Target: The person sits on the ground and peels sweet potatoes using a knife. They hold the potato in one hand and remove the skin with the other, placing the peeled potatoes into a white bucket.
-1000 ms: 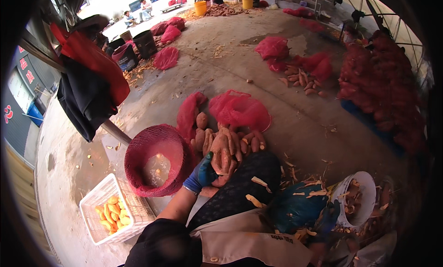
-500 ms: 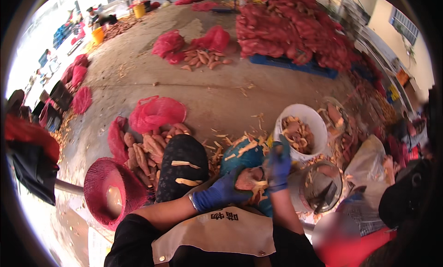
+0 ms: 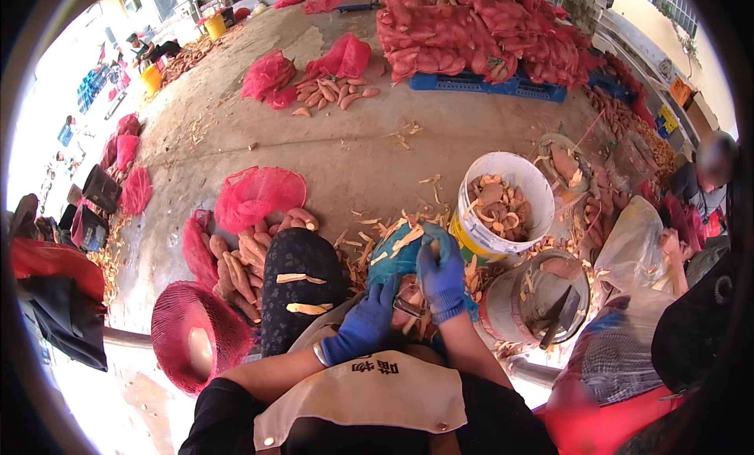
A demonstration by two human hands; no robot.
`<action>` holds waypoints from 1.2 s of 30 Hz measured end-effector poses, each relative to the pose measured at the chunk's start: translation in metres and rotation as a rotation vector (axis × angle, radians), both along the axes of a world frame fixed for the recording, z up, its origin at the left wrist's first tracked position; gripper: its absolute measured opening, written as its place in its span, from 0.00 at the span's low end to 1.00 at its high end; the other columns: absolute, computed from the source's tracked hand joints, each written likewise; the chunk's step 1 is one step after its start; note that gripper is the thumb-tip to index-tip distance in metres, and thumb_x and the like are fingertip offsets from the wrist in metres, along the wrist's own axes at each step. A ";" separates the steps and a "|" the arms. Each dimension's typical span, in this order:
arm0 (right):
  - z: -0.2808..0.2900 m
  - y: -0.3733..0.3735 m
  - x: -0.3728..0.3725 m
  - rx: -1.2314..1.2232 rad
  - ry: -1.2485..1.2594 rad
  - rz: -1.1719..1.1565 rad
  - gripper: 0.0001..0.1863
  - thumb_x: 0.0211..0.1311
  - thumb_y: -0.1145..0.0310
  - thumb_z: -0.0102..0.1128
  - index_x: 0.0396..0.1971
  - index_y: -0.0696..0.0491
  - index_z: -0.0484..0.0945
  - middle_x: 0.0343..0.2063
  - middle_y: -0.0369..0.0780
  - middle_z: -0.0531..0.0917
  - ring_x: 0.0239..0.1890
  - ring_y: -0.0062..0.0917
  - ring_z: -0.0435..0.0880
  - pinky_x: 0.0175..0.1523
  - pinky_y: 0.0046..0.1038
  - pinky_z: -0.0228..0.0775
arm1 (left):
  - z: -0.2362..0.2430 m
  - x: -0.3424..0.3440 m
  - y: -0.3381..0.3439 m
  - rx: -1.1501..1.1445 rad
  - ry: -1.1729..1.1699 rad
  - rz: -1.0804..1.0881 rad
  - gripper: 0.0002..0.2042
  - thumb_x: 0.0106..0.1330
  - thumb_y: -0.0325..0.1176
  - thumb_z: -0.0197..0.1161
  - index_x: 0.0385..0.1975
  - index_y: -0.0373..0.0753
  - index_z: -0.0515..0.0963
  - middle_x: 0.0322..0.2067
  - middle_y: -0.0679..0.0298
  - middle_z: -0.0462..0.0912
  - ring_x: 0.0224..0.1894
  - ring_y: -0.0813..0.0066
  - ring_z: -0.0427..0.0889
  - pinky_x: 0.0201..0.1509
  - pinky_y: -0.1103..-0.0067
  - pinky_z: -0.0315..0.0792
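Both my hands wear blue gloves and meet over my lap. My left hand (image 3: 363, 325) is closed around a sweet potato (image 3: 410, 288), partly peeled with pale flesh showing. Against its near side lies the dark metal head of a peeler (image 3: 407, 306), its handle hidden by my right hand (image 3: 442, 280), whose fingers are curled. Beneath them, a teal cloth (image 3: 399, 255) strewn with pale peel strips covers my right knee. Two more strips lie on my dark patterned left trouser leg (image 3: 305, 258).
Sweet potatoes (image 3: 250, 255) spill from a red mesh bag (image 3: 261, 197) left of my leg, beside a red mesh-covered basket (image 3: 174, 321). At right stand a white bucket (image 3: 477, 236) of pieces and a grey bucket (image 3: 503, 306) with a knife (image 3: 559, 317). Stacked sacks (image 3: 463, 38) lie beyond.
My right hand has come down and left, against the sweet potato. My left hand has shifted a little left, and the whole view has tilted slightly.
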State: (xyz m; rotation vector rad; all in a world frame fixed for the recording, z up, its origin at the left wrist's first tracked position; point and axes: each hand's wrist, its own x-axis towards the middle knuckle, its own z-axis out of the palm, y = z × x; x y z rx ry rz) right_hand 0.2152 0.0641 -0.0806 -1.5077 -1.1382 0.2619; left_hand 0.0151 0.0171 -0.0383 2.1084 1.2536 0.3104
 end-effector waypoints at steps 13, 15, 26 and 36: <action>-0.007 0.012 0.015 -0.070 -0.128 -0.181 0.14 0.55 0.70 0.58 0.43 0.56 0.78 0.33 0.46 0.80 0.33 0.37 0.80 0.41 0.33 0.73 | -0.040 -0.001 0.002 0.154 -0.159 -0.186 0.47 0.51 0.47 0.73 0.69 0.42 0.52 0.55 0.45 0.70 0.55 0.45 0.75 0.57 0.62 0.71; -0.034 0.025 0.057 -0.078 -0.017 -0.310 0.12 0.56 0.72 0.56 0.40 0.56 0.77 0.33 0.46 0.80 0.34 0.37 0.81 0.41 0.32 0.73 | -0.012 -0.004 0.004 0.184 -0.046 -0.178 0.46 0.52 0.46 0.72 0.68 0.39 0.53 0.54 0.46 0.71 0.53 0.47 0.76 0.55 0.63 0.73; -0.029 0.025 0.060 0.159 -0.275 -0.429 0.09 0.64 0.74 0.52 0.42 0.54 0.78 0.27 0.35 0.77 0.19 0.17 0.74 0.26 0.23 0.71 | -0.010 -0.004 0.002 0.140 -0.039 -0.128 0.46 0.54 0.45 0.70 0.69 0.39 0.51 0.55 0.46 0.69 0.53 0.46 0.76 0.55 0.63 0.74; -0.001 0.003 0.018 -0.104 -0.038 -0.170 0.07 0.56 0.72 0.56 0.35 0.54 0.79 0.33 0.45 0.81 0.32 0.37 0.80 0.41 0.36 0.73 | -0.008 0.003 -0.001 -0.095 -0.017 -0.085 0.51 0.49 0.50 0.76 0.70 0.42 0.50 0.62 0.41 0.62 0.60 0.43 0.70 0.60 0.62 0.71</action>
